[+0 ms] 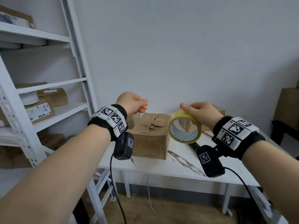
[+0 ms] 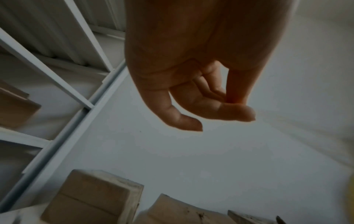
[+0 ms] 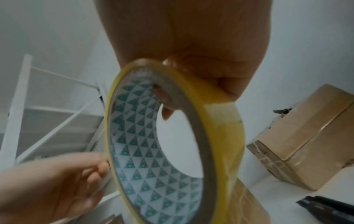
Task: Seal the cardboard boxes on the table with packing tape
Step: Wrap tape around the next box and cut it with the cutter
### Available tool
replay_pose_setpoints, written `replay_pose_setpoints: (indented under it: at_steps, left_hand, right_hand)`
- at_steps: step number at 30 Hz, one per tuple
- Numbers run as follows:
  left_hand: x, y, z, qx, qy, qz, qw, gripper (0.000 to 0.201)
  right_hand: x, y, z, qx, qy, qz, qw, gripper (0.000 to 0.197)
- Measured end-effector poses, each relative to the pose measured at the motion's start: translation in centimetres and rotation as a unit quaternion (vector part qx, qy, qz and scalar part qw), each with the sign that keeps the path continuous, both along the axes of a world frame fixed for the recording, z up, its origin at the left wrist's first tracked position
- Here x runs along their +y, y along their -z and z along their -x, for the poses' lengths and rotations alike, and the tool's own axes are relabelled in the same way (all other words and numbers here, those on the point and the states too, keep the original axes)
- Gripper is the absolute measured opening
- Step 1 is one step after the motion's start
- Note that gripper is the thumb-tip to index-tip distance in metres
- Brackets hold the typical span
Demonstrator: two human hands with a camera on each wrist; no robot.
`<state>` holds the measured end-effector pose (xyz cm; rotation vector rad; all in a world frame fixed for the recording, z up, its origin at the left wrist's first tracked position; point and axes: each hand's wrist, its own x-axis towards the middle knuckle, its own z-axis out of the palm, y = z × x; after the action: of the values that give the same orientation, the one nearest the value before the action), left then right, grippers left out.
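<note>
My right hand [image 1: 196,109] grips a yellow-edged roll of clear packing tape [image 1: 185,127], thumb inside the patterned core [image 3: 153,159], fingers over the outside. It holds the roll in the air above the table. My left hand [image 1: 137,104] is raised to the left of the roll, thumb and forefinger [image 2: 235,109] pinched on what looks like the clear free tape end, a faint strip running towards the roll. Below and between the hands stands a cardboard box [image 1: 150,136] with a torn, creased top. A second box [image 3: 306,133] sits at the back right, partly hidden by my right hand.
A third box [image 2: 91,197] stands at the table's back left, by the wall. A black knife-like tool [image 3: 329,209] lies on the white marbled table [image 1: 161,165]. White metal shelving [image 1: 48,110] with parcels stands left. Another carton [image 1: 288,107] stands at the far right.
</note>
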<state>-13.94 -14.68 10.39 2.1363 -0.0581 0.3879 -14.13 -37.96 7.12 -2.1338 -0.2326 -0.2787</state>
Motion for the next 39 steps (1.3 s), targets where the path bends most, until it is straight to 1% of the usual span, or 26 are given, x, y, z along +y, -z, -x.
replay_pose_setpoints:
  at_steps: [2, 5, 7, 8, 10, 13, 18, 20, 24, 29, 32, 34, 39]
  left_hand:
    - [1.0, 0.5, -0.2, 0.015, -0.010, 0.011, 1.000, 0.017]
    - [2.0, 1.4, -0.7, 0.039, -0.017, 0.040, 0.998, 0.015]
    - [2.5, 2.1, -1.1, 0.045, -0.026, 0.018, 0.998, 0.017]
    - [2.7, 2.4, -1.3, 0.043, -0.035, 0.006, 0.998, 0.018]
    - [3.2, 3.0, -1.7, 0.038, -0.053, 0.009, 0.998, 0.018]
    - [3.9, 3.7, -2.6, 0.046, -0.066, 0.013, 0.997, 0.014]
    - [6.0, 5.6, -4.1, 0.070, -0.088, 0.057, 0.992, 0.016]
    - [6.5, 6.1, -4.6, 0.082, -0.087, 0.067, 0.991, 0.018]
    - [6.7, 6.7, -5.3, 0.106, -0.085, 0.104, 0.985, 0.021]
    - [7.0, 7.0, -6.2, 0.129, -0.088, 0.134, 0.978, 0.018]
    - [7.3, 7.5, -6.7, 0.141, -0.088, 0.114, 0.979, 0.024]
    - [7.5, 7.9, -6.8, 0.136, -0.095, 0.101, 0.981, 0.025]
    - [7.9, 8.1, -7.2, 0.130, -0.106, 0.098, 0.981, 0.028]
  right_hand:
    - [0.3, -0.2, -0.7, 0.016, -0.013, -0.034, 0.999, 0.054]
    - [1.3, -0.2, -1.2, 0.045, -0.022, -0.092, 0.995, 0.031]
    - [2.1, -0.2, -1.4, 0.040, -0.025, -0.056, 0.997, 0.016]
    - [2.3, 0.0, -1.6, 0.034, -0.018, -0.023, 0.999, 0.015]
    - [2.6, 0.4, -2.1, 0.024, 0.006, 0.048, 0.999, 0.022]
    - [2.6, 1.4, -3.0, 0.025, 0.029, 0.162, 0.986, 0.037]
    - [2.1, 2.3, -4.9, 0.071, 0.060, 0.260, 0.961, 0.059]
    - [2.0, 2.4, -5.3, 0.088, 0.058, 0.267, 0.958, 0.063]
    - [2.3, 2.2, -6.0, 0.095, 0.043, 0.253, 0.962, 0.062]
    - [2.6, 1.7, -6.7, 0.109, 0.059, 0.218, 0.968, 0.062]
    - [2.9, 1.9, -7.1, 0.118, 0.065, 0.222, 0.966, 0.064]
    - [3.1, 2.0, -7.3, 0.123, 0.068, 0.218, 0.966, 0.064]
    - [3.6, 2.2, -7.8, 0.136, 0.068, 0.219, 0.964, 0.062]
